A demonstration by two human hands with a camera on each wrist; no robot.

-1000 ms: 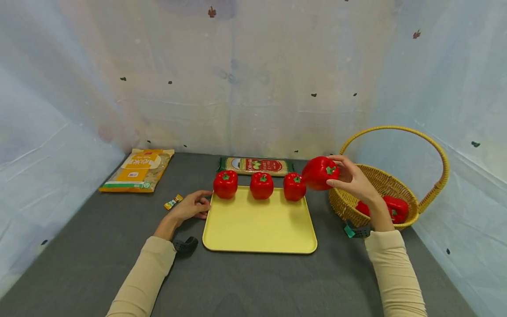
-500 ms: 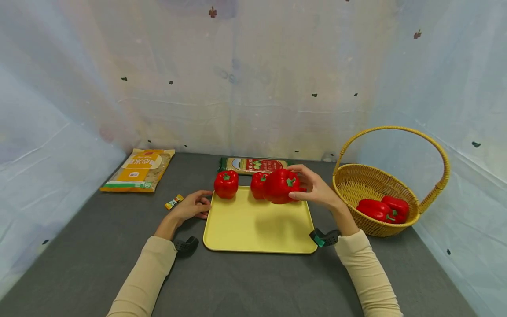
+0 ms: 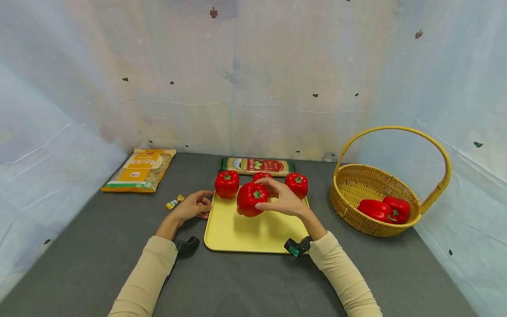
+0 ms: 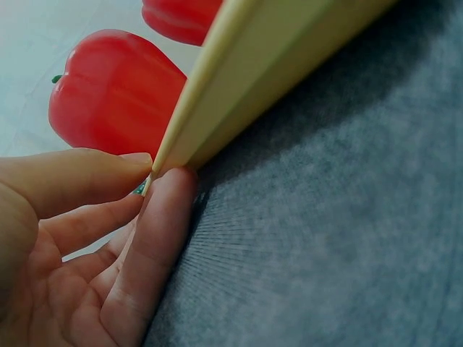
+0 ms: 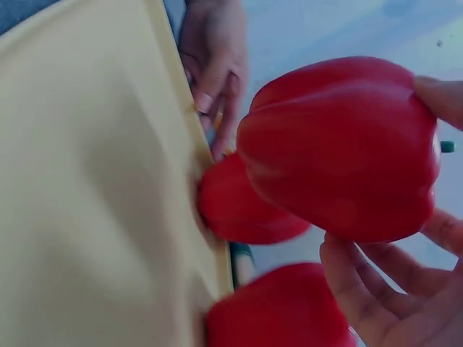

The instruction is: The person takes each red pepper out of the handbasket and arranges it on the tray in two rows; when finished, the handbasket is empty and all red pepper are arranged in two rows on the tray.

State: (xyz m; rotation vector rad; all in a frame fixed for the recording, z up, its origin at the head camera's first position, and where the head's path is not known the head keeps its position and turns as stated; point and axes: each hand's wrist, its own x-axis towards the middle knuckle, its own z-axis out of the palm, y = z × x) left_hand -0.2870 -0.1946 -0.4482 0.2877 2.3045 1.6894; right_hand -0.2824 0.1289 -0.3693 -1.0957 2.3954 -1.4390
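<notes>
A red pepper is held by the right hand above the yellow tray, its sides gripped between thumb and fingers, and a shadow is cast on the surface beneath it. Compared with a second ago, when it was held off the tray's right edge toward the wicker basket, the pepper has been carried leftward; half a second ago it was held over the right part of the tray, and now it is seen left of the middle. Along the tray's far edge, the left pepper and the right pepper are seen (the latter was mostly hidden half a second ago), while the middle pepper is partly covered by the right hand. The tray's left rim is pinched as before by the left hand, with the thumb placed on top and a finger beneath. Two peppers are contained in the basket, no longer covered by the forearm as they were a second ago. Behind the row, a green-ended packet is laid on the grey-covered desk.
</notes>
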